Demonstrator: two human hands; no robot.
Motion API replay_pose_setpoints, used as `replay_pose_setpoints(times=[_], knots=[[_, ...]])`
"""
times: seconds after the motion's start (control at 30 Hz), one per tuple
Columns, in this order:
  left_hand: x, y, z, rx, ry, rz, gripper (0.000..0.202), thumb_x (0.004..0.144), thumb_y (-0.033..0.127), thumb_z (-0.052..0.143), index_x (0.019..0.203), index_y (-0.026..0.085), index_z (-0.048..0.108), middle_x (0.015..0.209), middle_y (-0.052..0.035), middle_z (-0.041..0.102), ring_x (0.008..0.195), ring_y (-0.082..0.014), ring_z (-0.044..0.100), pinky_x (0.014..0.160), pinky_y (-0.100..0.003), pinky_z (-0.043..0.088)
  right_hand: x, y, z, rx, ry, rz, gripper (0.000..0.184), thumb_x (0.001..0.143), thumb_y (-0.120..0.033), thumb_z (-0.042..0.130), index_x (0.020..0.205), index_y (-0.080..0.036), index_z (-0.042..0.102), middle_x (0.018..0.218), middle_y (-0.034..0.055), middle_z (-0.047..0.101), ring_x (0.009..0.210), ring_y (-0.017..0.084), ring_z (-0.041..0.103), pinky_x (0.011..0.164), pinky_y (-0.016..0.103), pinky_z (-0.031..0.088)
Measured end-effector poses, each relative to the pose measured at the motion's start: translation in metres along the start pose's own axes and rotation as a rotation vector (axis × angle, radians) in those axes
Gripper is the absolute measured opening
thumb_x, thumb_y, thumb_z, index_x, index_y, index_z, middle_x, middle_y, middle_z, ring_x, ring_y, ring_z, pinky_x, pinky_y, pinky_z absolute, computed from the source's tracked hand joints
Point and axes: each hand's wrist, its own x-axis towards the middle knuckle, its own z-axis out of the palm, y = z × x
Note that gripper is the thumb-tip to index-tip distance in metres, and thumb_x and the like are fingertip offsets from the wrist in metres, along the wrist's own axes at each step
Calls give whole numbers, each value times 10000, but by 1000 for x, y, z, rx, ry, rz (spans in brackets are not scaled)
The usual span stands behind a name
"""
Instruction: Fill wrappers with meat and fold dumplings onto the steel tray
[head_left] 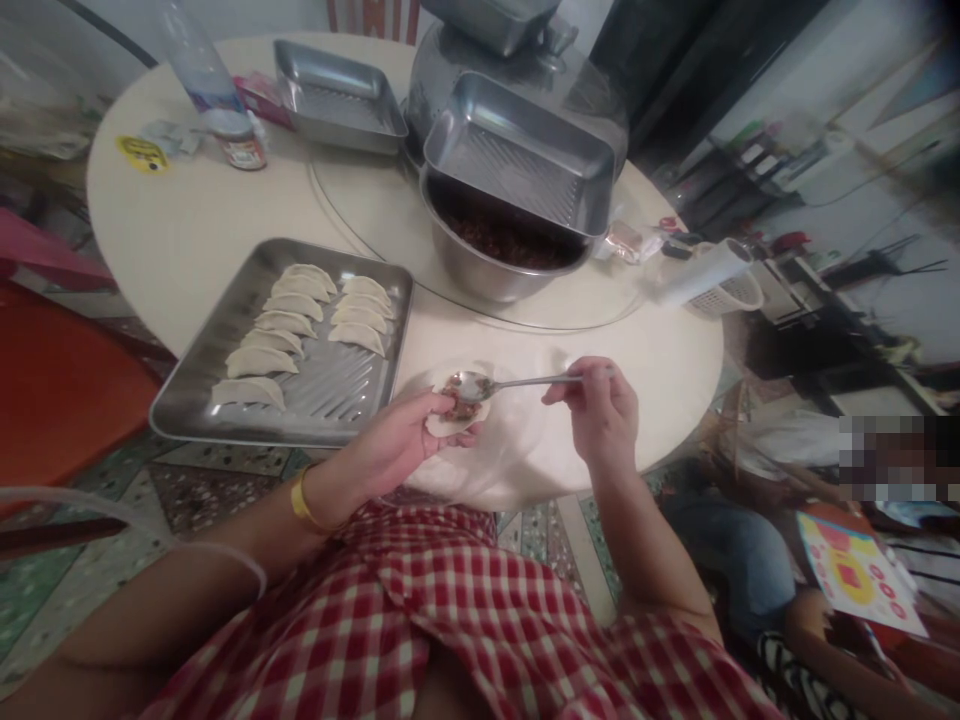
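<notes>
My left hand (405, 440) is closed around a round dumpling wrapper (439, 425), holding it over the table's near edge. Dark reddish filling (469, 408) lies on the wrapper. In my right hand (606, 410) is the handle of a metal spoon (529, 381). The spoon's bowl rests on or just above the filling; I cannot tell which. Left of my hands, a metal tray (349, 390) carries two rows of folded dumplings (281, 322). Beyond my hands stands a steel bowl (487, 283) of filling, partly covered by an empty-looking metal pan (517, 170) on its rim.
A second metal pan (341, 100), a plastic bottle (199, 75) and a jar (241, 150) stand at the back left. A plastic roll (709, 272) and white basket (731, 295) sit at the right. A person holding a colourful sheet (859, 575) is at right.
</notes>
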Motion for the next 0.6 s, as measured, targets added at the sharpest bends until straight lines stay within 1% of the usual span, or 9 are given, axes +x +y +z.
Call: replay_pose_setpoints(times=[0.1, 0.23, 0.3, 0.37, 0.47, 0.53, 0.6], knots=[[1, 3, 1, -20, 24, -33, 248, 815, 125, 512, 897, 89, 743, 899, -110, 746, 784, -255, 717, 690, -355, 589, -1, 5, -2, -8, 29, -24, 302, 918, -499, 563, 848, -208, 605, 576, -53, 626, 532, 97, 652, 562, 227, 545], [4, 2, 3, -19, 79, -14, 292, 855, 116, 464, 943, 82, 740, 961, -125, 749, 833, -249, 714, 728, -373, 605, -7, 0, -5, -115, 43, -169, 262, 938, -462, 543, 885, -216, 615, 707, -38, 644, 571, 101, 674, 573, 246, 552], [5, 0, 4, 9, 98, 5, 287, 865, 115, 467, 961, 78, 735, 984, -135, 746, 868, -249, 705, 740, -383, 611, -11, -5, -7, -209, 19, -257, 228, 964, -416, 508, 919, -222, 619, 728, -28, 662, 604, 109, 688, 587, 252, 557], [6, -2, 4, 42, 101, 25, 266, 865, 110, 482, 946, 74, 732, 989, -137, 741, 893, -245, 693, 757, -397, 616, -14, -11, -7, -310, -40, -339, 189, 983, -353, 481, 955, -228, 620, 723, -27, 678, 628, 114, 696, 592, 251, 555], [6, -4, 4, 69, 88, 68, 214, 844, 95, 522, 874, 86, 734, 934, -106, 731, 872, -223, 676, 771, -411, 621, -17, -16, -7, -371, -114, -429, 149, 982, -294, 487, 967, -234, 623, 748, -29, 697, 639, 107, 694, 582, 239, 539], [5, -5, 4, 82, 73, 93, 179, 834, 104, 557, 850, 100, 736, 919, -92, 725, 857, -216, 672, 766, -408, 622, -17, -16, -5, -347, -120, -408, 148, 977, -297, 499, 950, -230, 627, 742, -32, 697, 635, 102, 692, 582, 231, 534], [5, -5, 3, 110, 52, 98, 149, 831, 139, 599, 858, 107, 742, 946, -99, 725, 872, -221, 675, 766, -389, 619, -14, -13, -3, -275, -79, -307, 175, 977, -337, 501, 932, -223, 626, 711, -35, 687, 619, 101, 690, 585, 231, 537]])
